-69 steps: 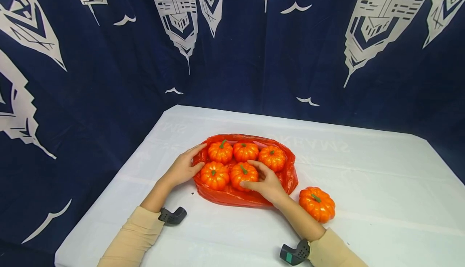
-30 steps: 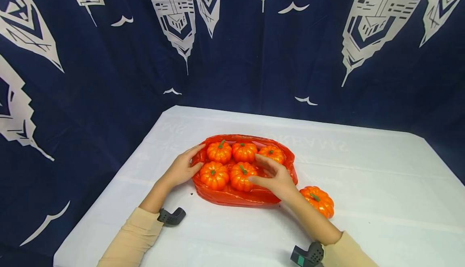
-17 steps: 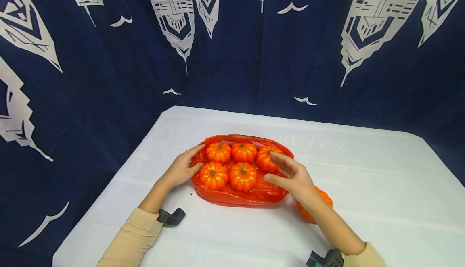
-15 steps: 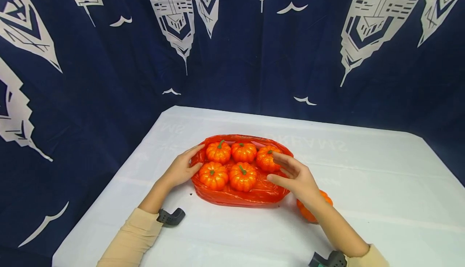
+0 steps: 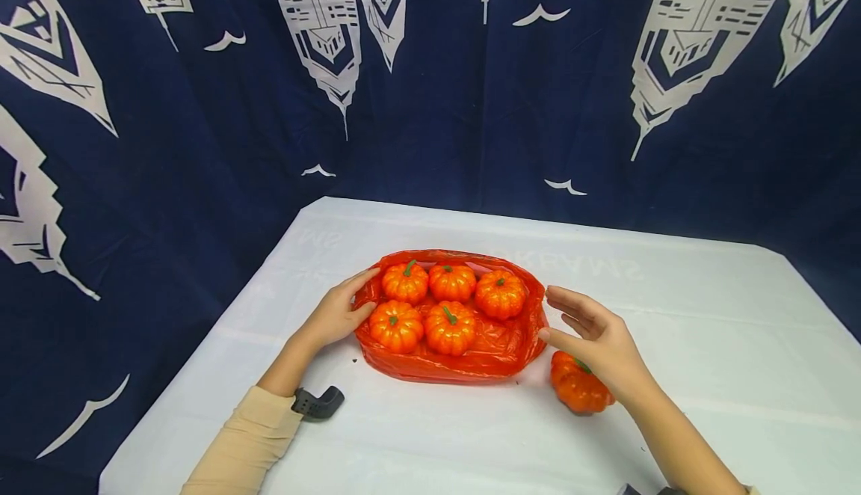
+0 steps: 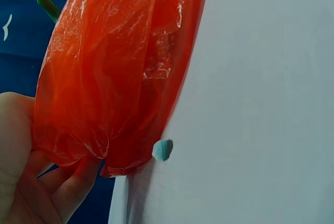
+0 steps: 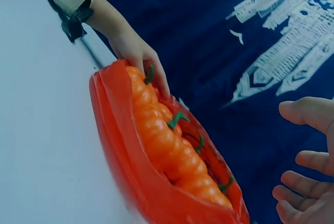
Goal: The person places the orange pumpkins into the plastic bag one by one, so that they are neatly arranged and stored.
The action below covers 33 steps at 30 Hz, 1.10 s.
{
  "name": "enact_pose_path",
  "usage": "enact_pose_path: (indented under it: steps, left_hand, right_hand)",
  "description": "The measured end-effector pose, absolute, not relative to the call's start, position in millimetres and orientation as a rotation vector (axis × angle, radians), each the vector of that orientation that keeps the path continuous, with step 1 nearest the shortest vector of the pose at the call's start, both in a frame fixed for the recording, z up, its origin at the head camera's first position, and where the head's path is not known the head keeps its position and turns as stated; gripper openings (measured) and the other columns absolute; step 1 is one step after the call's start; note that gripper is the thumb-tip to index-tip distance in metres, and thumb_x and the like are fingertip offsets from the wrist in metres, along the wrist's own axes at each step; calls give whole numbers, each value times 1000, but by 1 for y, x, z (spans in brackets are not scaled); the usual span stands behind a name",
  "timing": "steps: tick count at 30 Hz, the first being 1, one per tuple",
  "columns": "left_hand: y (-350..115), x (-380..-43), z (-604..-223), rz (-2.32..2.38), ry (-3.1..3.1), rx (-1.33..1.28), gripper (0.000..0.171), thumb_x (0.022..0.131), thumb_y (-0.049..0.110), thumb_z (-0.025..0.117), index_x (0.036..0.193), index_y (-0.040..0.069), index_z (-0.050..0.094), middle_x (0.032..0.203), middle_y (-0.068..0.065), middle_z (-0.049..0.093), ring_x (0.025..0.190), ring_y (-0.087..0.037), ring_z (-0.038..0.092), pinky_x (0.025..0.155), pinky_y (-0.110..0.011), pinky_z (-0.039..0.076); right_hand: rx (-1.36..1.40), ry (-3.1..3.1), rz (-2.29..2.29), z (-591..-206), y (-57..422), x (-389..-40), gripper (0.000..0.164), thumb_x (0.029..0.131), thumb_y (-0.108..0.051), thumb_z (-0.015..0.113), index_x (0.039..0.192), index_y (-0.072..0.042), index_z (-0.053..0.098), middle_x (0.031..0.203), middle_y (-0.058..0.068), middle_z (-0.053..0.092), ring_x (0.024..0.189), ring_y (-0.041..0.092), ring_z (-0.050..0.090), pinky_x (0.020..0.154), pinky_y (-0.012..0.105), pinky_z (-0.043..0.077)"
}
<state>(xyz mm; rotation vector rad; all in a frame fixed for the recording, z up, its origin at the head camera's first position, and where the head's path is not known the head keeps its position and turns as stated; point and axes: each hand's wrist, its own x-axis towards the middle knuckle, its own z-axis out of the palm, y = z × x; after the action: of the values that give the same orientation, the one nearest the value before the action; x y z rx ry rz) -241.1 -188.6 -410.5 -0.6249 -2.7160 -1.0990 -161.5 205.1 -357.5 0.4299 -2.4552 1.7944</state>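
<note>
A red plastic bag [image 5: 498, 349] lies on the table with its mouth spread upward. Several small orange pumpkins with green stems sit in it, among them a front pumpkin [image 5: 449, 328] and a back right pumpkin [image 5: 501, 294]. At the bag's left end my left hand [image 5: 336, 312] holds the edge between thumb and fingers; the left wrist view shows the red plastic [image 6: 104, 67] between them. My right hand [image 5: 599, 338] is just off the bag's right end, fingers loosely bent and nothing in them. Partly behind it, a loose pumpkin [image 5: 580, 384] rests on the table.
A white cloth covers the table [image 5: 706, 315]. A dark blue curtain [image 5: 437, 143] with white building prints hangs behind it. Small dark specks lie near the bag. A black wrist device [image 5: 318, 403] sits on the left forearm.
My right hand has let go of the front pumpkin and moved right, out of the bag, to above the loose pumpkin. My left hand has stayed at the bag's left end.
</note>
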Motion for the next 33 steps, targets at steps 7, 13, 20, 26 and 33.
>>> enact_pose_path:
  steps: [7, 13, 20, 26, 33]
  left_hand:
    - [-188, -241, -410, -1104, -2707, -630, 58, 90, 7, 65, 144, 3, 45, 146, -21, 44, 135, -39, 40, 110, -55, 31]
    - [-190, -241, -411, -1112, -2719, -617, 57, 91, 8, 64, 145, 4, 45, 147, -20, 44, 136, -38, 39, 110, -54, 31]
    - [-190, -241, -412, -1122, -2716, -614, 57, 91, 8, 64, 145, 4, 45, 147, -19, 43, 136, -38, 39, 110, -54, 31]
    - [-189, -241, -412, -1124, -2718, -616, 57, 91, 8, 64, 145, 4, 45, 147, -20, 43, 136, -38, 39, 110, -54, 31]
    - [-187, -241, -411, -1117, -2714, -621, 57, 91, 7, 63, 145, 4, 45, 147, -20, 43, 135, -39, 39, 109, -55, 32]
  right_hand:
    - [381, -2436, 1755, -363, 232, -151, 54, 89, -10, 71, 139, -2, 51, 129, -14, 58, 118, -4, 52, 93, 9, 42]
    - [394, -2420, 1733, -372, 248, -146, 53, 89, -5, 70, 137, 2, 50, 128, -15, 58, 118, -5, 53, 93, 8, 41]
    - [395, -2451, 1718, -390, 260, -143, 51, 89, -4, 70, 136, 4, 50, 126, -18, 58, 117, -6, 52, 93, 7, 41]
    - [350, -2547, 1680, -404, 269, -141, 56, 89, -11, 71, 138, 5, 48, 131, -14, 56, 117, -10, 48, 92, 6, 40]
    - [284, -2617, 1756, -416, 278, -140, 62, 89, -13, 71, 143, 1, 44, 138, 1, 53, 112, -12, 50, 88, 9, 44]
